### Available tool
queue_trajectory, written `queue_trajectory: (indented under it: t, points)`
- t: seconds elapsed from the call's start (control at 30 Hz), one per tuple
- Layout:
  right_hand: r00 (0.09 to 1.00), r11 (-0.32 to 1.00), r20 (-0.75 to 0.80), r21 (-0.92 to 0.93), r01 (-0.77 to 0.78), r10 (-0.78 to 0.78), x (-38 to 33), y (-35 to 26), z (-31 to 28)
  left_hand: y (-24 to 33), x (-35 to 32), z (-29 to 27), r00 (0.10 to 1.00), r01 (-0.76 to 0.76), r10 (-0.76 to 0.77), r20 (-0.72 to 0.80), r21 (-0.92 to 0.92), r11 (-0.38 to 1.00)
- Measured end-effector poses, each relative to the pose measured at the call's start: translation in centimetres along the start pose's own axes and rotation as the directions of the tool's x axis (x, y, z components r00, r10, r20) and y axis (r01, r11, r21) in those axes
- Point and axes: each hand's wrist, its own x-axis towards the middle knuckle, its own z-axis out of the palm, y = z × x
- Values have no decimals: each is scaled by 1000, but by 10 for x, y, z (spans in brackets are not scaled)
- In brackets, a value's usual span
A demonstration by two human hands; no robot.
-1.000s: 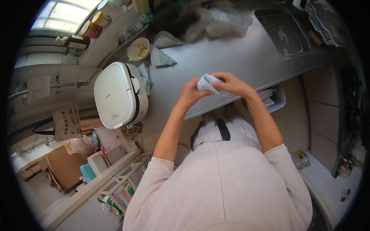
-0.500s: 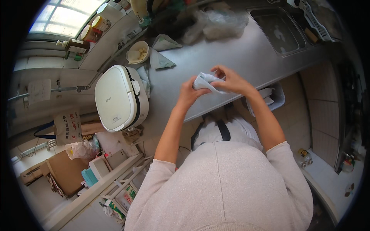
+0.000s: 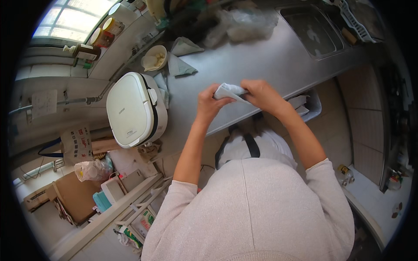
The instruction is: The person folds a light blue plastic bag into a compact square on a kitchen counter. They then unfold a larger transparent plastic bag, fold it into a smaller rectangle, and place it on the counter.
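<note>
Kitchen, seen from above; long grey steel table [image 3: 278,61] running up toward a sink [image 3: 311,32] at far right.

Nearest: both hands raised just over the table's front edge. Left hand [image 3: 208,103] clenched on one end of a small white cloth [image 3: 230,90], fingers curled around it. Right hand [image 3: 261,93] pinching the other end; the cloth is bunched and folded between them, clear of the surface.

Judgement: folding goes best with the edges drawn taut and the corners matched before each crease; laying the cloth flat on the bare steel would give a squarer fold than working in the air.

Left of the hands: white rice cooker [image 3: 135,108], lid closed, at the table's end. Below it on the floor side, a cream bag with red and dark print [image 3: 76,141], a brown cardboard box [image 3: 74,198], a green-and-white carton [image 3: 141,224].

Farther: two folded pale cloths [image 3: 180,56], a cream bowl [image 3: 154,58], crumpled clear plastic [image 3: 244,24]. On the windowsill, a dark bottle lying flat [image 3: 82,51] and a yellow-lidded jar [image 3: 104,37]. White paper sign [image 3: 43,103] on the left wall, text too small.
</note>
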Motion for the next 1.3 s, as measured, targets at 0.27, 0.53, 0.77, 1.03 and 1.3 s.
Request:
queue_trajectory:
  t: [0.27, 0.53, 0.77, 1.03, 1.3]
  points:
    - [995, 879, -57, 474, -40, 76, 2, -18, -1, -3, -12, 0, 999, -48, 47, -21, -58, 997]
    - [975, 994, -209, 59, 89, -75, 4, -20, 20, 14, -10, 5, 996, -89, 89, -25, -11, 996]
    - [993, 989, 91, 117, -86, 75, -6, -9, 18, 6, -13, 7, 990, -135, 137, -26, 82, 988]
    - [982, 984, 148, 116, -137, 119, -6, -2, 23, 6, -15, 12, 989, -99, 101, -111, 24, 995]
    - [949, 959, 190, 81, -271, 252, -12, 18, 40, -13, -27, 16, 976, 81, -108, -191, -142, 987]
